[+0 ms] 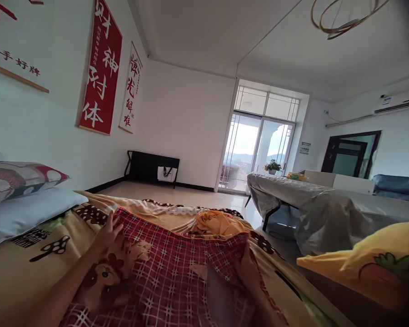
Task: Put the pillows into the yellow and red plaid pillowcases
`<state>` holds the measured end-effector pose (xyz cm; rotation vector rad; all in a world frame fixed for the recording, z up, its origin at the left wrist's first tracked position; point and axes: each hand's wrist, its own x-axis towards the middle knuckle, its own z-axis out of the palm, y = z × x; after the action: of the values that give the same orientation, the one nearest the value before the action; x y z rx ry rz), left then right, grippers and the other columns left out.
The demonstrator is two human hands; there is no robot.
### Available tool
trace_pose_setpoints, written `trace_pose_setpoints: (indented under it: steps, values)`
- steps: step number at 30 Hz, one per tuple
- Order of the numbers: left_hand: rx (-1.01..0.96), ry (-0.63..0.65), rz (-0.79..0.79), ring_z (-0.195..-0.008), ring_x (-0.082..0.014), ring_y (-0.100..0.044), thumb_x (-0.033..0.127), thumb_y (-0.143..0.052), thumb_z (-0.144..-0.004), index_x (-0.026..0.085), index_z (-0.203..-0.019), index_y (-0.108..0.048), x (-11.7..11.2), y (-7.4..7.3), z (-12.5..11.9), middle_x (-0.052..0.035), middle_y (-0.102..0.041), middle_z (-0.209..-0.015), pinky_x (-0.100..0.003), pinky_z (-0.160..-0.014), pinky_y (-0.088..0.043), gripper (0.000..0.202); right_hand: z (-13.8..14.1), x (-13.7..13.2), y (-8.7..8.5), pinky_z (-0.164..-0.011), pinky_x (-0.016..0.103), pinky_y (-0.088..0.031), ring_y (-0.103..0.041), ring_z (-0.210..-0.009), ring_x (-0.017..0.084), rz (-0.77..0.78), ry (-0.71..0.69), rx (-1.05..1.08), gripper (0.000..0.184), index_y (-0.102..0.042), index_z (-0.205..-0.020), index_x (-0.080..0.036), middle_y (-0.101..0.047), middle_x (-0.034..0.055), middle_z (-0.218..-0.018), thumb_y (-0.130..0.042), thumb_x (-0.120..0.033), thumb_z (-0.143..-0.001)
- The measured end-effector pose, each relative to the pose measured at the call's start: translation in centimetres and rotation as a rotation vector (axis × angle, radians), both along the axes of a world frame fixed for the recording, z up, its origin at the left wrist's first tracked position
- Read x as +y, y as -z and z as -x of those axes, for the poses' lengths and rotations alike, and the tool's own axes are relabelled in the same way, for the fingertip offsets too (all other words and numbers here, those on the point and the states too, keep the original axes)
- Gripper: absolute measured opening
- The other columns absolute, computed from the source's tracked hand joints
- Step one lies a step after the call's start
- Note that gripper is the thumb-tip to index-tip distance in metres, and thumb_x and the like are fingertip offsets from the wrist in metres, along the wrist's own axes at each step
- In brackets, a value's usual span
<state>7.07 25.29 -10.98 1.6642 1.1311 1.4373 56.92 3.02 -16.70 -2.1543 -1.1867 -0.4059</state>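
A red checked cloth (170,272) with a cartoon animal print lies spread over a yellow patterned blanket (27,263) on the bed. My left hand (109,232) rests flat on the cloth's far left corner, fingers stretched out. My right hand (248,270) sits at the cloth's right edge, its fingers curled round the fabric, partly hidden by a fold.
A grey pillow (23,211) with a patterned pillow (17,178) on it lies at the left. A yellow cushion (371,259) is at the right. A covered table (293,190) stands beyond the bed, and balcony doors (255,150) lie further back.
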Motion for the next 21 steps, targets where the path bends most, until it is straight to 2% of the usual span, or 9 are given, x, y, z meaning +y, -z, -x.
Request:
trace_pose_setpoints:
  steps: [2, 3, 5, 6, 9, 11, 14, 17, 21]
  values:
    - [0.308, -0.083, 0.017, -0.131, -0.0356, -0.043, 0.047, -0.048, -0.075, 0.008, -0.145, -0.023, 0.5, 4.4, -0.3, -0.0239, -0.044, -0.141, -0.053, -0.109, -0.031, 0.084, -0.8, 0.5, 2.6, -0.099, 0.044, -0.04, -0.049, -0.127, 0.029, 0.133, -0.029, 0.014, 0.067, -0.021, -0.149, -0.007, -0.047, 0.0178, -0.141, -0.029, -0.034, -0.088]
    - [0.494, -0.101, 0.011, -0.129, -0.0361, -0.045, 0.049, -0.042, -0.078, 0.006, -0.143, -0.028, 0.6, 6.4, -0.2, -0.0242, -0.045, -0.14, -0.053, -0.108, -0.032, 0.079, -1.2, 0.6, 3.6, -0.101, 0.044, -0.04, -0.049, -0.127, 0.028, 0.215, -0.032, 0.025, 0.064, -0.03, -0.147, -0.01, -0.05, 0.0155, -0.139, -0.029, -0.035, -0.088]
    - [0.781, -0.07, -0.015, -0.126, -0.0326, -0.05, 0.05, -0.033, -0.082, 0.008, -0.136, -0.045, 0.7, 9.2, 0.3, -0.0201, -0.05, -0.138, -0.047, -0.107, -0.036, 0.068, -1.7, 0.7, 4.7, -0.104, 0.043, -0.037, -0.049, -0.128, 0.026, 0.355, -0.02, 0.04, 0.056, -0.048, -0.137, -0.015, -0.054, 0.0124, -0.136, -0.031, -0.037, -0.088]
    - [0.841, -0.034, -0.023, -0.126, -0.0298, -0.05, 0.049, -0.032, -0.083, 0.011, -0.13, -0.053, 0.7, 10.0, 0.5, -0.0168, -0.053, -0.136, -0.044, -0.108, -0.035, 0.064, -1.9, 0.8, 5.0, -0.106, 0.043, -0.034, -0.047, -0.129, 0.025, 0.396, -0.017, 0.038, 0.053, -0.053, -0.133, -0.017, -0.054, 0.0112, -0.136, -0.031, -0.037, -0.089]
    - [0.888, 0.029, -0.035, -0.128, -0.0243, -0.048, 0.046, -0.031, -0.084, 0.017, -0.121, -0.061, 0.6, 10.5, 0.9, -0.0106, -0.056, -0.134, -0.037, -0.111, -0.031, 0.056, -1.9, 0.9, 5.0, -0.11, 0.043, -0.029, -0.041, -0.134, 0.023, 0.428, -0.018, 0.037, 0.05, -0.054, -0.131, -0.019, -0.05, 0.0092, -0.14, -0.032, -0.035, -0.089]
    - [0.918, 0.035, -0.045, -0.13, -0.0252, -0.045, 0.044, -0.031, -0.084, 0.016, -0.123, -0.061, -0.1, 9.9, 1.0, -0.0106, -0.056, -0.134, -0.04, -0.111, -0.03, 0.056, -1.6, 0.6, 4.7, -0.109, 0.044, -0.03, -0.044, -0.131, 0.023, 0.431, -0.027, 0.048, 0.051, -0.052, -0.133, -0.017, -0.051, 0.0101, -0.14, -0.032, -0.033, -0.089]
    - [0.957, 0.05, -0.099, -0.131, -0.0246, -0.045, 0.041, -0.029, -0.086, 0.019, -0.131, -0.055, -2.3, 9.1, 1.2, -0.0073, -0.055, -0.136, -0.041, -0.111, -0.031, 0.056, -0.6, -1.2, 4.3, -0.107, 0.041, -0.035, -0.049, -0.128, 0.022, 0.423, -0.069, 0.063, 0.052, -0.053, -0.134, -0.017, -0.053, 0.0092, -0.138, -0.032, -0.033, -0.088]
    - [0.998, 0.072, -0.176, -0.131, -0.0233, -0.044, 0.041, -0.027, -0.088, 0.023, -0.136, -0.05, -5.6, 9.2, 2.2, -0.0049, -0.052, -0.139, -0.041, -0.111, -0.032, 0.056, 0.5, -4.9, 4.5, -0.108, 0.036, -0.036, -0.048, -0.129, 0.02, 0.381, -0.161, 0.06, 0.053, -0.055, -0.132, -0.018, -0.053, 0.0063, -0.138, -0.033, -0.034, -0.086]
    - [1.035, 0.14, -0.122, -0.134, -0.0242, -0.041, 0.043, -0.03, -0.088, 0.028, -0.133, -0.054, -10.4, 10.3, 5.6, -0.0025, -0.045, -0.144, -0.042, -0.112, -0.032, 0.053, 1.8, -12.0, 5.2, -0.108, 0.042, -0.037, -0.049, -0.128, 0.024, 0.291, -0.203, 0.081, 0.058, -0.058, -0.129, -0.021, -0.055, 0.0046, -0.136, -0.03, -0.047, -0.086]
